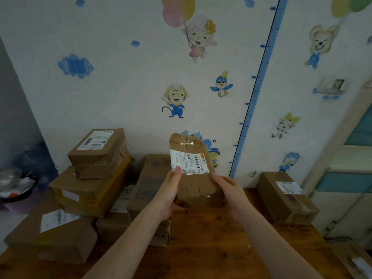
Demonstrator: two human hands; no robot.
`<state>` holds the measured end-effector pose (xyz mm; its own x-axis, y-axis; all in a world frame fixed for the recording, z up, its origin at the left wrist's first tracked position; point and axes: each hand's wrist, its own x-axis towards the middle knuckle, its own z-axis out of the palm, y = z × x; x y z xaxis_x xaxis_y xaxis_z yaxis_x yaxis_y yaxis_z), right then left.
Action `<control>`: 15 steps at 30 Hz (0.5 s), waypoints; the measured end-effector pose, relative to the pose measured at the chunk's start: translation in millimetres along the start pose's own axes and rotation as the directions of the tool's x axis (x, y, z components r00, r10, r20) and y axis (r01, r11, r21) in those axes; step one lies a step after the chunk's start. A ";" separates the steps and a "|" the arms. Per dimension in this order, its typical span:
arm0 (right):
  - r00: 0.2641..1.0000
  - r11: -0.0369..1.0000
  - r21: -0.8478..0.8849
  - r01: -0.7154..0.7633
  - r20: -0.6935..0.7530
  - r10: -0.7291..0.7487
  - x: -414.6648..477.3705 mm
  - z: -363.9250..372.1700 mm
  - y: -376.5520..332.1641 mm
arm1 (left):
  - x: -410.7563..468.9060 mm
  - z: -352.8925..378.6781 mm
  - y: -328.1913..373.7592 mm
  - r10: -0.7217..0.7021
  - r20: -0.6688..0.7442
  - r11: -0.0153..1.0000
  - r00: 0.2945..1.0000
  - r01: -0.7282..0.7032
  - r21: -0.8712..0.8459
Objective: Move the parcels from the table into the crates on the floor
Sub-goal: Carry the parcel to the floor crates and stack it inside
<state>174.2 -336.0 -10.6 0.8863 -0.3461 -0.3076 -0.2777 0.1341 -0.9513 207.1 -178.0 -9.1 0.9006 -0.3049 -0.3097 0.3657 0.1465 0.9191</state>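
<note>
both bare forearms reach forward, angling in toward each other. the left hand grips the left edge of a crumpled brown cardboard parcel, thumb laid on its face; the right hand clasps the right edge, thumb up.

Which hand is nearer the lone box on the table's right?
Right. The right hand grips the parcel at its right edge, toward that box; the left hand grips the left edge, farther.
</note>
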 end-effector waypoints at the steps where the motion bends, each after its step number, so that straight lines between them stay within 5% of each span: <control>1: 1.000 1.000 0.004 -0.008 -0.009 0.008 0.3 -2.4 2.6 | 1.3 2.2 -1.5 -0.004 -0.001 1.000 1.000 0.004 0.008; 15: 0.989 0.999 0.044 -0.020 -0.149 0.027 -22.8 -62.5 40.1 | -11.2 54.8 -42.3 -0.043 0.030 0.996 0.999 0.040 0.082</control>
<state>119.7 -380.8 -43.2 0.8136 -0.4767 -0.3328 -0.2793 0.1817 -0.9429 168.7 -232.4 -31.2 0.8769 -0.3385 -0.3413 0.3811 0.0568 0.9228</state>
